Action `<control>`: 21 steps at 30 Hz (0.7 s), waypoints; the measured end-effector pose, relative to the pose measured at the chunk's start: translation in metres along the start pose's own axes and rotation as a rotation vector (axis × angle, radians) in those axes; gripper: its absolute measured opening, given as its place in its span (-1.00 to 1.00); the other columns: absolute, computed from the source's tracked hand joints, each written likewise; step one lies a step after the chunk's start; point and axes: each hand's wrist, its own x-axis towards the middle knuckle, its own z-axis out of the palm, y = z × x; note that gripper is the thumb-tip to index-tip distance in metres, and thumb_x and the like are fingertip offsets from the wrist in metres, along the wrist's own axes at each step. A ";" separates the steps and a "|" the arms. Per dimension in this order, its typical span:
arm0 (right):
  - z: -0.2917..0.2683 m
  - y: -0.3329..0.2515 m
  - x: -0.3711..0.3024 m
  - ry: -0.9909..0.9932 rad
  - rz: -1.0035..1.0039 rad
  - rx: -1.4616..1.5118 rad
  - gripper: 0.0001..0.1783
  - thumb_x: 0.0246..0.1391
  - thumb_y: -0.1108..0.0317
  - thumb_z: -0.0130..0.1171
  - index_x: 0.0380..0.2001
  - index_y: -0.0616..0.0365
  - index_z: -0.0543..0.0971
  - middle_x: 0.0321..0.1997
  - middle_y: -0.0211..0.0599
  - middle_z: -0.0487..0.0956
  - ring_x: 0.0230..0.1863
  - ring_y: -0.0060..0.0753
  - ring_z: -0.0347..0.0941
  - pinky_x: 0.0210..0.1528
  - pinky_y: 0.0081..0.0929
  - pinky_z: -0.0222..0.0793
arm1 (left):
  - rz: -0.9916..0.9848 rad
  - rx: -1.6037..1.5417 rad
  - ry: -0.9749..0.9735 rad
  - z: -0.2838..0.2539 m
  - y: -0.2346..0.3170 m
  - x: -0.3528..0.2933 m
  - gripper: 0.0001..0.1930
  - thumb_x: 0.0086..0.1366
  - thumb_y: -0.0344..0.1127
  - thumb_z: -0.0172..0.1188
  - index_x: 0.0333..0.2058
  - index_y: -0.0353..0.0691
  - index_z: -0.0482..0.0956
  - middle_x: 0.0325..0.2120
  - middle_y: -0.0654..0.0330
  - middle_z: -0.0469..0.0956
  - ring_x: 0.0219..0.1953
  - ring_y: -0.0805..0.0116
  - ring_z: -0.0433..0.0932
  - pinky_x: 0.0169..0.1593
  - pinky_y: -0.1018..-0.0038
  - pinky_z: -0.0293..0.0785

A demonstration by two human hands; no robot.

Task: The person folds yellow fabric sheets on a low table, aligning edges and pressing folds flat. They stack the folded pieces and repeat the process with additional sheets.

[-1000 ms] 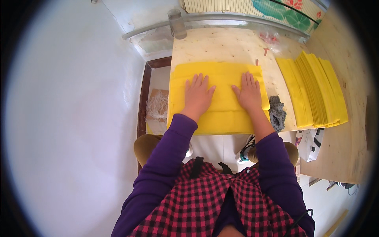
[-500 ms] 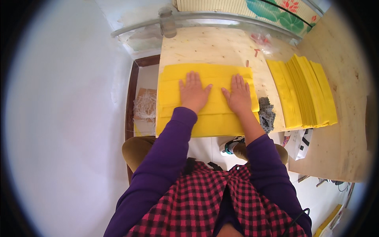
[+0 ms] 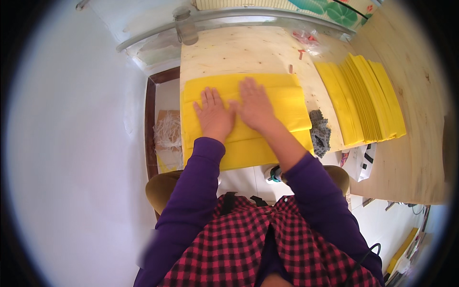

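Folded yellow fabric [image 3: 286,105] lies in flat, overlapping layers at the near edge of the wooden table. My left hand [image 3: 213,116] rests palm down on its left part, fingers stretched out. Beside it, my right hand [image 3: 255,105] is laid on the middle of the same fabric, fingers extended and slightly blurred. The two thumbs come close together. Neither hand grips anything.
A stack of folded yellow fabric [image 3: 366,103] stands to the right, with a crumpled grey cloth [image 3: 320,134] between. A bottle [image 3: 185,27] and a clear plastic bag with red bits [image 3: 308,40] sit at the back of the table [image 3: 234,50]. White shreds [image 3: 168,131] lie below left.
My right hand has moved left across the fabric, toward my left hand. The view has shifted slightly. My left hand stays flat on the fabric's left part.
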 end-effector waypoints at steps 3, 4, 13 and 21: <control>0.012 -0.028 0.016 -0.053 -0.012 0.075 -0.15 0.24 -0.19 -0.23 0.32 0.32 0.10 0.45 0.01 0.00 0.49 -0.16 -0.21 0.46 -0.17 -0.34 | 0.048 0.037 0.041 -0.001 -0.004 0.001 -0.22 0.31 0.10 -0.12 0.32 -0.34 0.00 0.37 -0.02 -0.05 0.42 0.12 -0.13 0.37 -0.03 -0.26; 0.014 -0.025 0.016 -0.056 0.014 0.067 -0.15 0.23 -0.19 -0.23 0.33 0.32 0.08 0.45 0.00 -0.01 0.50 -0.17 -0.22 0.46 -0.18 -0.34 | 0.052 0.051 0.019 0.000 -0.005 0.000 -0.22 0.31 0.10 -0.11 0.32 -0.35 0.00 0.37 -0.02 -0.04 0.42 0.11 -0.11 0.37 -0.04 -0.25; 0.000 0.072 -0.021 -0.052 0.333 -0.178 -0.06 0.21 -0.31 -0.34 0.37 0.27 -0.06 0.50 -0.11 -0.13 0.51 -0.24 -0.31 0.48 -0.23 -0.44 | 0.041 -0.029 0.084 0.007 -0.002 0.002 -0.20 0.32 0.18 -0.15 0.31 -0.36 0.04 0.36 -0.05 -0.02 0.42 0.12 -0.11 0.38 -0.01 -0.29; -0.001 0.088 -0.029 -0.048 0.462 -0.273 -0.06 0.23 -0.32 -0.42 0.38 0.25 -0.11 0.51 -0.14 -0.18 0.52 -0.27 -0.37 0.48 -0.19 -0.44 | 0.067 -0.107 0.084 0.005 -0.007 0.000 -0.21 0.33 0.16 -0.14 0.32 -0.34 0.02 0.36 -0.04 -0.04 0.42 0.11 -0.14 0.38 0.00 -0.30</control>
